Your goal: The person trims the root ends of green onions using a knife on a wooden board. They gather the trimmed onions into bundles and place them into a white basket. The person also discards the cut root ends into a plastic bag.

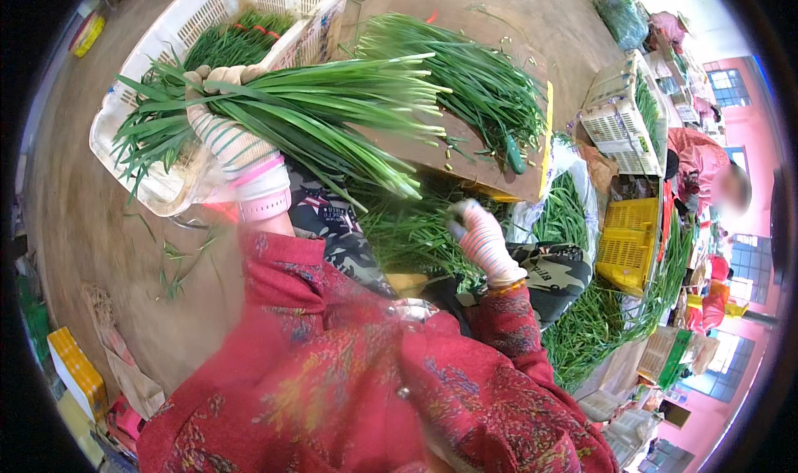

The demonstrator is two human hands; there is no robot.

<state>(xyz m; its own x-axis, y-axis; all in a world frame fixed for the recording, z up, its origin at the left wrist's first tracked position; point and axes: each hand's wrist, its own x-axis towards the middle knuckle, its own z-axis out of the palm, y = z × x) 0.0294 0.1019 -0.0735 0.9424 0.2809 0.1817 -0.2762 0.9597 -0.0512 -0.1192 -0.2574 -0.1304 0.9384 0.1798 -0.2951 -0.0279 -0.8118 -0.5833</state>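
Note:
My left hand (221, 81), in a striped knit glove, is shut on a bunch of long flat green leaves (330, 96), probably garlic chives, whose pale stem ends point right. The bunch passes over the rim of a white plastic crate (168, 208), where red-banded bundles (243, 36) lie. More leaves (461, 74) are piled on a brown board (523, 189) with a yellow edge, beside a green-handled tool (515, 155), its other end hidden. My right hand (467, 220), gloved and blurred, is above loose leaves (411, 230) between my knees; whether it holds anything cannot be told.
A plastic bag (592, 180) of greens stands right of the board. Farther right are a white crate (614, 124), a yellow crate (626, 242) and a long heap of leaves (580, 336). A person in pink (698, 161) bends there. Leaf scraps (174, 267) litter the floor at left.

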